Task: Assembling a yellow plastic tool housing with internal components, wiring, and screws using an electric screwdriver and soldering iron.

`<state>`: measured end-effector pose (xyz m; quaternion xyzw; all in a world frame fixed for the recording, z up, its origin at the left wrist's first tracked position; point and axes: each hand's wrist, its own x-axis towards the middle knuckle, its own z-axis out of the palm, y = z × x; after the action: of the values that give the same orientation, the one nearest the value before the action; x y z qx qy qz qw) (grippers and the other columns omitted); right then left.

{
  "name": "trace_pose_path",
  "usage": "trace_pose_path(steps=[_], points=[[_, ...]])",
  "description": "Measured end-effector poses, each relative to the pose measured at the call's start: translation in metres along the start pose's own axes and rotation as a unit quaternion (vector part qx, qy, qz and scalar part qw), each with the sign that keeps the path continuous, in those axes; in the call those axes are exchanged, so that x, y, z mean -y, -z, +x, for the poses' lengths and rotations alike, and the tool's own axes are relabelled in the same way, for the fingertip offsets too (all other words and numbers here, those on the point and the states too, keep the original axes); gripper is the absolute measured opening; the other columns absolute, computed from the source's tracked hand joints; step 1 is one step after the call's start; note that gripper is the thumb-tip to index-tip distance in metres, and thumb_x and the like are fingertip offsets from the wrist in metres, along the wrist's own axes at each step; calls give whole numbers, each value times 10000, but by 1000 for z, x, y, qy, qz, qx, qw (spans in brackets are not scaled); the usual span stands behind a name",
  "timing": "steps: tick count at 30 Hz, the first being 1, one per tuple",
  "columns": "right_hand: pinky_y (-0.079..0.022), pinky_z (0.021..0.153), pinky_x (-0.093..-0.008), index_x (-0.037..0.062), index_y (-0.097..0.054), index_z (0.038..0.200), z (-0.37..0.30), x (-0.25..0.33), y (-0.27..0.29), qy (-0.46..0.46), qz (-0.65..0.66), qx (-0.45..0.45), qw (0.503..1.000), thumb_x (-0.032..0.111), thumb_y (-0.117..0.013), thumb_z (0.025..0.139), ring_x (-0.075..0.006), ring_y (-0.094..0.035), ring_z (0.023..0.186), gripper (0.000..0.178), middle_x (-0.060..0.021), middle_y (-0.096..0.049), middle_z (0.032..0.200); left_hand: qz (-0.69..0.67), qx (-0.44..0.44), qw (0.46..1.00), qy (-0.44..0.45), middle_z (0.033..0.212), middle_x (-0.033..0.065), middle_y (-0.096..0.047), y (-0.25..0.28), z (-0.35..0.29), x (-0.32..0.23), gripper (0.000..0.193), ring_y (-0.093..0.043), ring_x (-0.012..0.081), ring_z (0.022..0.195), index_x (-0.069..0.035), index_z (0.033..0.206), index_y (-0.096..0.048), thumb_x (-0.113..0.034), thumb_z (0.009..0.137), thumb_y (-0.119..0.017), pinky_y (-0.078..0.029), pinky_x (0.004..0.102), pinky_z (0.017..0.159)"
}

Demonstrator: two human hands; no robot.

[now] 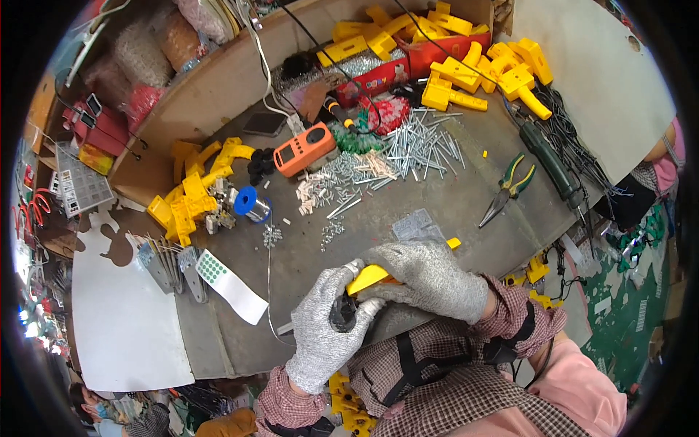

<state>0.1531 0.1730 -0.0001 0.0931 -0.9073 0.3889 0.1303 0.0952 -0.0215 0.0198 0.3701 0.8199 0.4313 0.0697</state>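
Grey knit gloves cover both hands, which meet at the front edge of the bench. My left hand (320, 328) is curled round a black part (342, 313) that shows between thumb and fingers. A yellow plastic housing (368, 278) sits between the two hands, and my right hand (429, 280) grips it from the right with fingers bent over it. Another yellow tip (453, 242) shows just beyond the right hand. Whether the black part is joined to the housing is hidden by the gloves. A clear, flat plastic piece (417, 225) lies just beyond my right hand.
Long screws (419, 146) are heaped at the back beside an orange meter (304, 148). Pliers (506, 191) and a green soldering iron (546, 160) lie right. A solder spool (251, 204), a sticker sheet (231, 286) and yellow housings (191, 200) are left. Red bins (444, 54) stand behind.
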Motion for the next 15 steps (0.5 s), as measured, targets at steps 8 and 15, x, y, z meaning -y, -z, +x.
trace_pose_path(steps=[8,15], points=[[-550,688,-453,35,-625,1113,33,-11,11,-39,23,24,999,365,-724,877,-370,-707,795,417,-194,-692,820,-15,31,999,23,1191,147,-656,13,30,17,570,-642,256,1116,21,1287,-572,-221,830,-809,-517,354,945],[-529,872,-461,69,-479,1348,13,-29,10,-56,190,233,952,192,-601,932,-376,-642,1047,451,-237,-625,1118,-159,-53,981,93,1128,106,-626,-11,13,48,400,-613,177,1030,1,1307,-527,-208,984,-635,-493,337,932]])
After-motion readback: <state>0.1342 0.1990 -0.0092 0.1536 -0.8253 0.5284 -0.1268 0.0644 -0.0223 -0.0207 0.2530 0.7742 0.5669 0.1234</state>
